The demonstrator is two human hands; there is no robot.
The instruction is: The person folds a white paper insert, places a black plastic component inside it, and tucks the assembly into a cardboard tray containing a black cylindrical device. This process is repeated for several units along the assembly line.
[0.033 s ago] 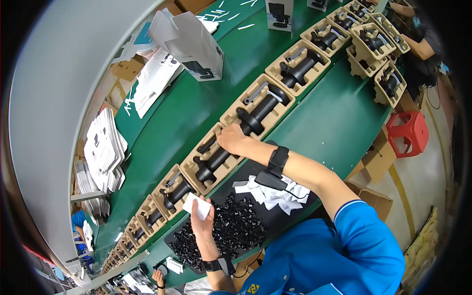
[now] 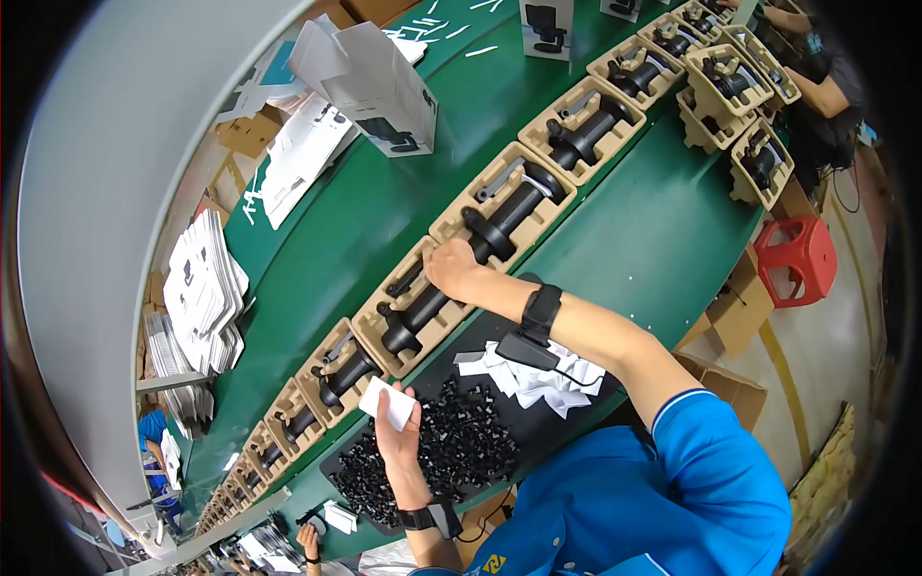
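Note:
My left hand (image 2: 400, 451) grips a small white folded paper (image 2: 400, 411), thumb on top, above a heap of small black parts (image 2: 456, 451). My right hand (image 2: 453, 271) reaches into a tan molded-pulp tray (image 2: 369, 332), its fingers curled at the upper end by the far wall. Whatever those fingers hold, if anything, is hidden. In that tray lies a black cylindrical device (image 2: 413, 322) with a slim black piece (image 2: 405, 281) beside it. Under my right forearm, a pile of white folded papers (image 2: 538, 379) rests on a black mat (image 2: 485, 333).
A row of similar trays (image 2: 581, 130) runs along the green table (image 2: 624, 259), with stacked trays (image 2: 730, 82) at far right. A white box (image 2: 384, 106) stands behind; flat cartons (image 2: 206, 288) lie left. Co-workers' hands (image 2: 309, 540) show at the lower left and upper right. A red stool (image 2: 795, 259) stands right.

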